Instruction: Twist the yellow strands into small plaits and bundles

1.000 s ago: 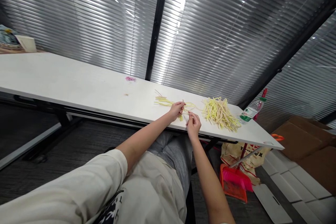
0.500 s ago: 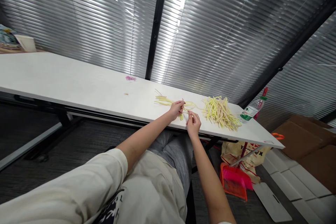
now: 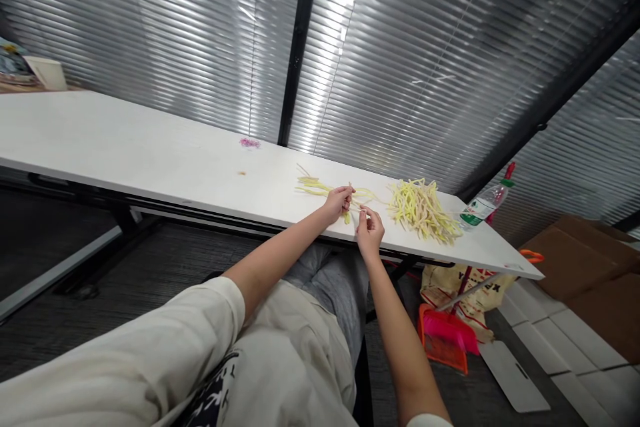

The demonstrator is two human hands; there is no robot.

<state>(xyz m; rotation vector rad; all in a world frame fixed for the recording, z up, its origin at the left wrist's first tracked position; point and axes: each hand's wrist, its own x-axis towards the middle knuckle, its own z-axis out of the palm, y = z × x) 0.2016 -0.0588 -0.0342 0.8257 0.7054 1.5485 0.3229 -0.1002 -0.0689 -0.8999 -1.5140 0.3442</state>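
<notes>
My left hand (image 3: 340,203) is closed in a pinch over the near part of the white table (image 3: 165,147), gripping pale thin strands. Just right of it and a little lower, my right hand (image 3: 369,229) pinches a strand that runs between the two hands. Beside my left hand lie loose yellow strands (image 3: 313,187), and a few more curve away behind the fingers. A large heap of yellow and beige strands (image 3: 423,210) sits to the right of my hands. The material of these thin, soft-looking strips cannot be made out.
A plastic bottle (image 3: 486,205) with a green cap stands by the heap. A small pink pile (image 3: 249,143) lies at the table's back edge. At far left is a white cup (image 3: 47,73). Below right are a pink and orange dustpan (image 3: 447,337), a bag and cardboard boxes (image 3: 575,257).
The hands stay nearly in place, the right hand shifting very slightly. The view has tilted a little; the strands and heap look the same.
</notes>
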